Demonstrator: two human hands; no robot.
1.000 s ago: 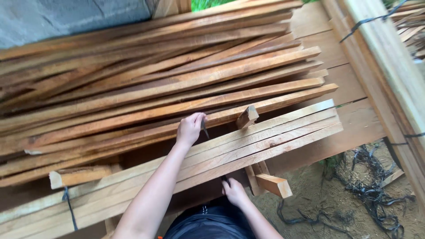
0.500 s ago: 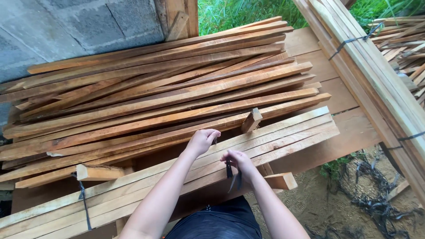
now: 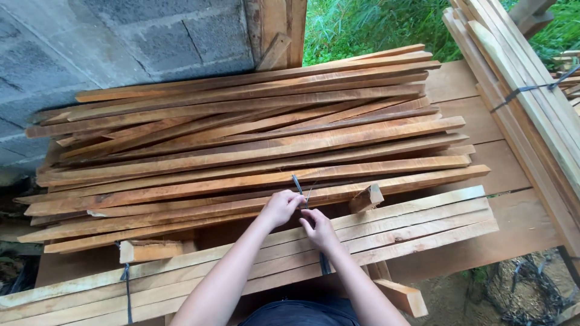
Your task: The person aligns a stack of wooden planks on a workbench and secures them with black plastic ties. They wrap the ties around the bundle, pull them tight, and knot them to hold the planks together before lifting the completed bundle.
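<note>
Head view: our left hand (image 3: 280, 208) and right hand (image 3: 318, 229) meet, fingers pinched shut on a dark strap (image 3: 298, 185) over the pale slat bundle (image 3: 423, 223).

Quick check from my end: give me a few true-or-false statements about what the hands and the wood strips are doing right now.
1. Both hands meet at a dark strap over the pale bundle. True.
2. The left hand rests on the concrete wall. False: it holds the strap beside the right hand.
3. A second dark strap wraps the bundle's left end. True.
4. The reddish strips stand upright. False: they lie flat, stacked.
</note>
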